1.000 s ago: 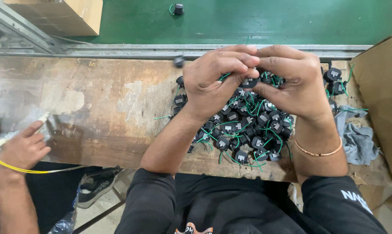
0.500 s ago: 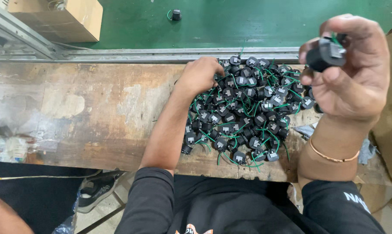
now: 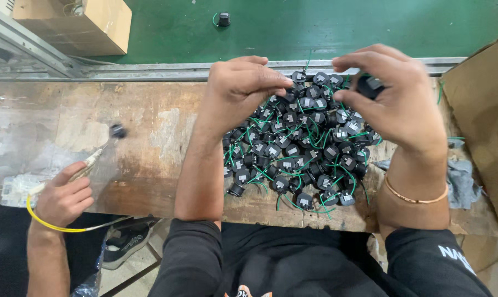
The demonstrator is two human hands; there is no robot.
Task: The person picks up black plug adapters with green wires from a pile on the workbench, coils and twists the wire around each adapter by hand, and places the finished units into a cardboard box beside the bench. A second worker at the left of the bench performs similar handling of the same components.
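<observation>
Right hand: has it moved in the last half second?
Yes. The right hand, gripping a black part, has dropped from above the conveyor rail down and left, to over the pile.

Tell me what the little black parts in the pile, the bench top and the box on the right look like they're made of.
Black parts: likely moulded plastic, matte with slight sheen, with thin green insulated wires.
Bench top: seemingly wood, worn brown surface with pale scuffed patches.
Box: corrugated cardboard by its dull tan face.
The right hand pinches one part; the left hand hovers over the pile.

head cam | looks steeply down from above near edge of workbench [image 3: 139, 181] | close (arm's reach) | far edge, conveyor belt [image 3: 326, 27] visible | single view
</observation>
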